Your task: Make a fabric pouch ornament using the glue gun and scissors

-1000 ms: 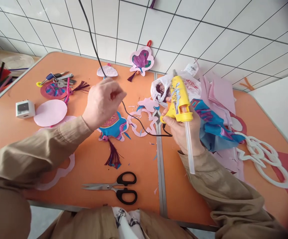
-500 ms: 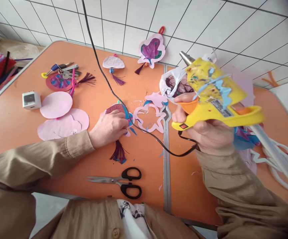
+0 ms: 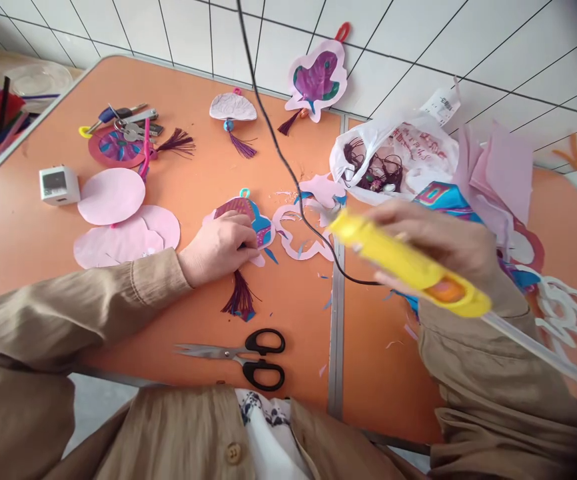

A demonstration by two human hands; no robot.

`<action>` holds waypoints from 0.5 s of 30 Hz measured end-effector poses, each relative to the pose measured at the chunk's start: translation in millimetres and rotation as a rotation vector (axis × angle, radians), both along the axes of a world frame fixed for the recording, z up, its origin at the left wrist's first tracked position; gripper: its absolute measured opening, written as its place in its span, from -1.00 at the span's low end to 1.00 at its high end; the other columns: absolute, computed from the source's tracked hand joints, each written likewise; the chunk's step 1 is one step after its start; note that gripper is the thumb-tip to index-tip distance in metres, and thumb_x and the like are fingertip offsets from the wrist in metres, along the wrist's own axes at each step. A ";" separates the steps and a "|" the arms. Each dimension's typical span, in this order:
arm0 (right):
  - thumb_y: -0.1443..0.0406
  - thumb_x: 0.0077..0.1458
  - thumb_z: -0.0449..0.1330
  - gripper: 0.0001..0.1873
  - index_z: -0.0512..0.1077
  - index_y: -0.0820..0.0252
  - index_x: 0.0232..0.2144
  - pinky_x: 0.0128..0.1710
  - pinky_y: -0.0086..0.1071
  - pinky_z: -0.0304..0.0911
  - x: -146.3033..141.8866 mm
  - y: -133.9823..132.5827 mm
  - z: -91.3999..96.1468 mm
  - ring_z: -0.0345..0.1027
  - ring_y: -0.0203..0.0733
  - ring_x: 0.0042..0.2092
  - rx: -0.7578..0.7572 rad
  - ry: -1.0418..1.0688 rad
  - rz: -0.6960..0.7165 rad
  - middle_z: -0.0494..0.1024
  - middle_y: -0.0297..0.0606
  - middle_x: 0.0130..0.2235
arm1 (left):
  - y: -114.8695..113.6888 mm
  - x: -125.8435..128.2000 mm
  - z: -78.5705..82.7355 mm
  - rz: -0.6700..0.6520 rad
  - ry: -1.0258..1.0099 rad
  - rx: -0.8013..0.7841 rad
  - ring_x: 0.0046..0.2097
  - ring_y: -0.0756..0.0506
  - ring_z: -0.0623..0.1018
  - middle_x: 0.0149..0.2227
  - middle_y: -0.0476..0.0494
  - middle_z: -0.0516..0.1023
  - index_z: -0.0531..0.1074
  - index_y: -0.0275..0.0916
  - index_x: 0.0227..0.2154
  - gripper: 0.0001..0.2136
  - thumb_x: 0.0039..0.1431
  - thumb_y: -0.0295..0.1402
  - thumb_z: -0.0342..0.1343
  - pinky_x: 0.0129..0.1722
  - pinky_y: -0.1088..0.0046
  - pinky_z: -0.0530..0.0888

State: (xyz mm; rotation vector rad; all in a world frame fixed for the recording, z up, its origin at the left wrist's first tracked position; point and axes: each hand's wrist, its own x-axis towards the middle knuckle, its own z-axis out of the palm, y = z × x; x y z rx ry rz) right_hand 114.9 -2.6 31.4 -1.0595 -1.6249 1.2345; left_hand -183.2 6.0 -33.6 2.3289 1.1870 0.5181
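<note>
My left hand (image 3: 218, 245) rests fingers-down on a pink paper ornament (image 3: 256, 223) with a blue and purple pattern and a purple tassel (image 3: 240, 301), pressing it to the orange table (image 3: 168, 167). My right hand (image 3: 438, 243) grips a yellow glue gun (image 3: 408, 265), blurred by motion, held above the table's seam with a clear glue stick (image 3: 543, 350) trailing toward the lower right. Its black cord (image 3: 288, 167) runs up past the ornament to the wall.
Black-handled scissors (image 3: 241, 357) lie near the front edge. Pink paper discs (image 3: 113, 213), a white cube (image 3: 58, 185), keys (image 3: 128, 123) and finished ornaments (image 3: 316, 77) lie left and back. A plastic bag (image 3: 393, 153), pink sheets and white cutouts (image 3: 563, 307) crowd the right.
The glue gun has swung from pointing up at the wall to lying low and sideways over the table. My left hand dropped the cord earlier and stays on the ornament.
</note>
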 end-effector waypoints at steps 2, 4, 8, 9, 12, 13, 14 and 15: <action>0.09 0.01 0.48 -0.76 0.71 -0.11 -0.22 -0.14 -0.01 0.50 -0.8 -1.5 -2.6 0.59 0.05 -0.18 0.104 -0.182 0.290 0.69 -0.14 -0.16 | 3.5 -1.9 2.4 0.020 -0.047 -0.073 -0.32 -0.05 0.43 -0.45 -0.05 0.45 0.47 -0.23 -0.59 -0.78 0.16 -0.39 0.22 -0.29 0.43 0.33; 0.11 0.17 0.35 -0.69 0.66 -0.11 -0.03 -0.12 -0.08 0.50 -0.8 -0.1 -9.1 0.61 0.02 -0.14 0.228 -0.339 0.503 0.70 -0.14 -0.08 | 7.4 -3.6 6.6 0.040 -0.099 -0.164 -0.38 0.00 0.39 -0.48 -0.01 0.42 0.43 -0.24 -0.60 -0.78 0.14 -0.38 0.20 -0.35 0.47 0.30; 0.10 0.22 0.31 -0.73 0.61 -0.02 -0.06 -0.23 -0.18 0.43 -5.2 4.0 -21.8 0.60 0.00 -0.17 0.345 -0.487 0.549 0.69 -0.14 -0.14 | 15.0 -6.7 14.7 0.066 -0.163 -0.390 -0.52 0.06 0.26 -0.61 0.07 0.28 0.34 -0.24 -0.64 -0.72 0.13 -0.29 0.16 -0.50 0.50 0.21; 0.06 0.22 0.32 -0.73 0.60 0.01 -0.11 -0.25 -0.19 0.41 -7.9 4.0 -23.2 0.59 0.00 -0.18 0.363 -0.502 0.532 0.68 -0.14 -0.18 | 16.6 -7.3 16.1 0.067 -0.169 -0.437 -0.54 0.07 0.24 -0.62 0.07 0.27 0.33 -0.24 -0.64 -0.71 0.13 -0.27 0.16 -0.52 0.51 0.19; -0.06 0.22 0.28 -0.63 0.55 0.10 -0.26 -0.29 -0.22 0.31 -18.3 2.1 -23.4 0.52 -0.04 -0.26 0.360 -0.571 0.462 0.63 -0.17 -0.27 | 19.3 -8.2 18.5 0.073 -0.175 -0.499 -0.57 0.08 0.24 -0.62 0.07 0.28 0.37 -0.25 -0.63 -0.73 0.11 -0.27 0.16 -0.56 0.53 0.16; -0.09 0.23 0.26 -0.59 0.52 0.12 -0.30 -0.31 -0.24 0.27 -21.8 1.2 -22.6 0.49 -0.07 -0.29 0.337 -0.601 0.439 0.60 -0.19 -0.30 | 19.6 -8.1 19.0 0.081 -0.177 -0.498 -0.57 0.09 0.24 -0.63 0.07 0.29 0.38 -0.26 -0.63 -0.74 0.11 -0.28 0.16 -0.57 0.53 0.15; -0.13 0.23 0.24 -0.55 0.50 0.13 -0.32 -0.33 -0.25 0.23 -25.2 0.5 -21.6 0.45 -0.10 -0.32 0.308 -0.632 0.427 0.57 -0.21 -0.32 | 19.7 -7.8 19.6 0.089 -0.181 -0.495 -0.58 0.09 0.24 -0.63 0.07 0.28 0.39 -0.26 -0.63 -0.75 0.10 -0.30 0.16 -0.58 0.53 0.15; -0.16 0.23 0.21 -0.51 0.47 0.13 -0.35 -0.34 -0.27 0.19 -28.2 0.0 -20.7 0.40 -0.13 -0.35 0.278 -0.661 0.422 0.54 -0.23 -0.34 | 19.5 -7.3 20.1 0.096 -0.187 -0.494 -0.58 0.09 0.24 -0.64 0.07 0.28 0.38 -0.26 -0.64 -0.76 0.10 -0.32 0.16 -0.58 0.53 0.14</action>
